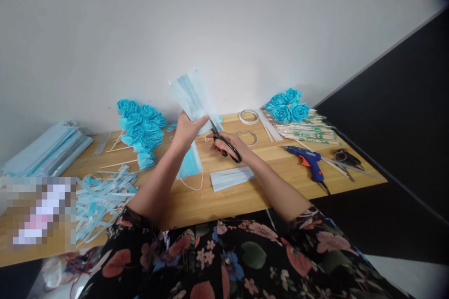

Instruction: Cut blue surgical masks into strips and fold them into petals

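Note:
My left hand (189,130) pinches a light blue face mask (192,96), raised above the table and spread open. Black scissors (232,148) are in my right hand (224,142), their blades pointing up and left at the edge of this mask near my left thumb. Whether the blades are cutting into it I cannot tell. Below my hands, another blue mask (190,163) with a white ear loop lies on the table. Beside it, a flat pale blue strip (231,178) rests under my right forearm.
Blue flowers (142,124) and a heap of cut strips (105,196) lie left, with stacked masks (45,149) beyond. To the right are tape rolls (249,117), more blue flowers (288,105) on wrapped sticks (308,130), and a blue glue gun (310,161) with a cord.

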Demonstrator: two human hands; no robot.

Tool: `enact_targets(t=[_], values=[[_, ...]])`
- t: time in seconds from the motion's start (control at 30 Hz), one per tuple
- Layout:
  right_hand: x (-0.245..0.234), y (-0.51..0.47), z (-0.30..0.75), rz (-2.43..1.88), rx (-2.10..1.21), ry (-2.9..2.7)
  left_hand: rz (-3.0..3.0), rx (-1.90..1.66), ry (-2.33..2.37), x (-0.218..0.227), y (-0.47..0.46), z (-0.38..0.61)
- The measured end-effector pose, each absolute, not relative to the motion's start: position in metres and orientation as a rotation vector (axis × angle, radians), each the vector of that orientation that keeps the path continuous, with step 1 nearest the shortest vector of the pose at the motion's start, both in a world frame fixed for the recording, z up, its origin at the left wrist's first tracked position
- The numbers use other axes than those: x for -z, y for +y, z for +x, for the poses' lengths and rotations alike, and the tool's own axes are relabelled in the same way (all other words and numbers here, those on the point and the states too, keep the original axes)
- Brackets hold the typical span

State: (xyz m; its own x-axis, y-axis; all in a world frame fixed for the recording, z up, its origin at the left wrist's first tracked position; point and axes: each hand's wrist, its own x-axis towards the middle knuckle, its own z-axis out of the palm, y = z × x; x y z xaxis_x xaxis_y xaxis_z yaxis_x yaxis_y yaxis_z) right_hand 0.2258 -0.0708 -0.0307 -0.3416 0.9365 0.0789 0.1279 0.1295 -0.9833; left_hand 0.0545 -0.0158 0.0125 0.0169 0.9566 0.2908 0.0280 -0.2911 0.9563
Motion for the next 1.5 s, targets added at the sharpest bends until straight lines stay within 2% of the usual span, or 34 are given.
enact_targets(t=[0.27,1.5], values=[[0.025,-0.072,0.227,-1.003,-1.256,-1.442,1.471,-1.41,1.102,-0.009,-0.013,0.05],[0.017,-0.076,0.227,-1.146,-1.199,-1.438,1.423,-1.403,1.077,-0.01,-0.013,0.048]])
